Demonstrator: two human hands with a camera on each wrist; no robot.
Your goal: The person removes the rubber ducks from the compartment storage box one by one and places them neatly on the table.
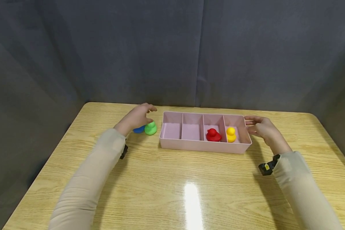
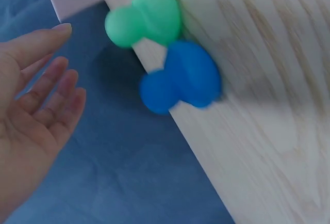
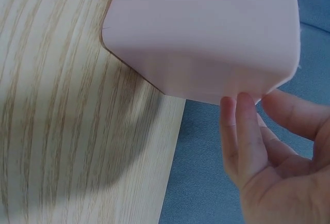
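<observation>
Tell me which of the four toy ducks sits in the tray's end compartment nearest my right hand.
The yellow duck. It sits in the tray's rightmost compartment; the red duck is one compartment over.
</observation>
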